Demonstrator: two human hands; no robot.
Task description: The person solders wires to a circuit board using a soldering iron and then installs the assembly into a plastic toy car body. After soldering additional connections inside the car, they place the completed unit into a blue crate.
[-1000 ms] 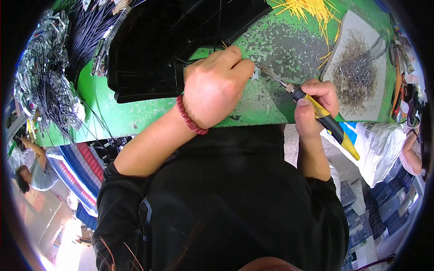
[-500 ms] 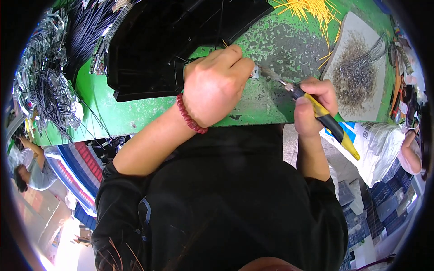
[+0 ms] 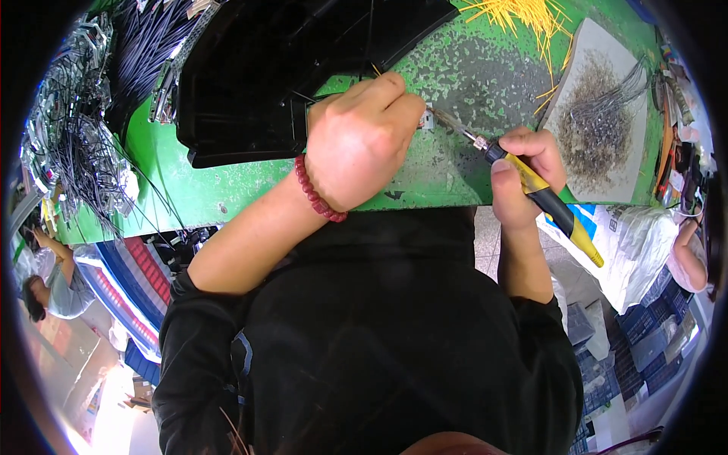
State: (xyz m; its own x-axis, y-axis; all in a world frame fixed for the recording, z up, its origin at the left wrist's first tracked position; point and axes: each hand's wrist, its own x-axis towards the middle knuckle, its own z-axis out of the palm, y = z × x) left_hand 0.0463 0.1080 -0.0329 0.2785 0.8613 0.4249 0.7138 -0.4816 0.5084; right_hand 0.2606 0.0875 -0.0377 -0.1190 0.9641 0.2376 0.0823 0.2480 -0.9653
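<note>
Bare left forearm [image 3: 250, 239] is slanting inward, bare left hand [image 3: 362, 148] is curling palm-down, bare right hand [image 3: 528, 176] is maintaining a pinch grip

Yellow-black soldering iron [image 3: 532, 180]; green bench [image 3: 485, 76]

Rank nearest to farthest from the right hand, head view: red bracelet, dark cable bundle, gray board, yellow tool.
1. Yellow tool, in right hand
2. Gray board, at right
3. Red bracelet, left wrist
4. Dark cable bundle, far left
</note>
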